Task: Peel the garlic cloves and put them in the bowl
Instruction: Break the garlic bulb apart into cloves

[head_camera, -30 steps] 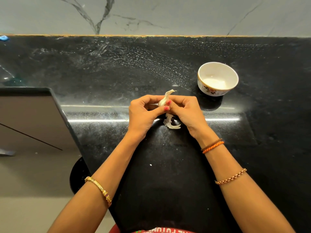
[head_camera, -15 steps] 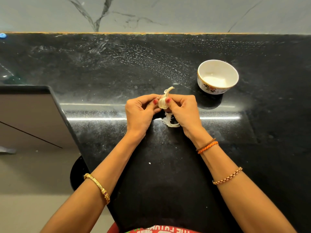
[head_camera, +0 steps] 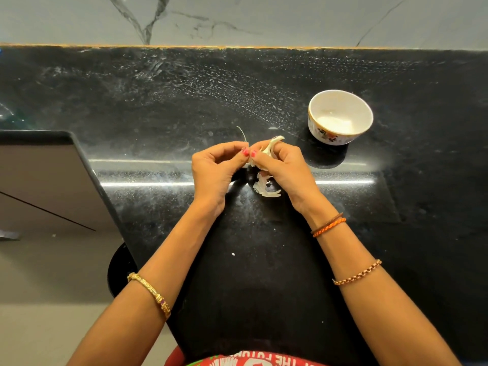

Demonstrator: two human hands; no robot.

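Right hand: curled round the garlic, held above the counter.
Left hand: fingertips pinched on its skin.
Handling: judged light, papery, slippery once bared; best nipped at the tip.
Look: pale, pointed; peelings lie beneath.
Bowl: near, right, no cloves seen inside.

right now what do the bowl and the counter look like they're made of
The bowl looks like glazed ceramic or porcelain: glossy white walls, a printed flower on the outside; melamine can't be ruled out. The counter looks like polished black stone, perhaps granite: fine speckles, mirror-like strips of reflected light, dulled by pale dusty smears.
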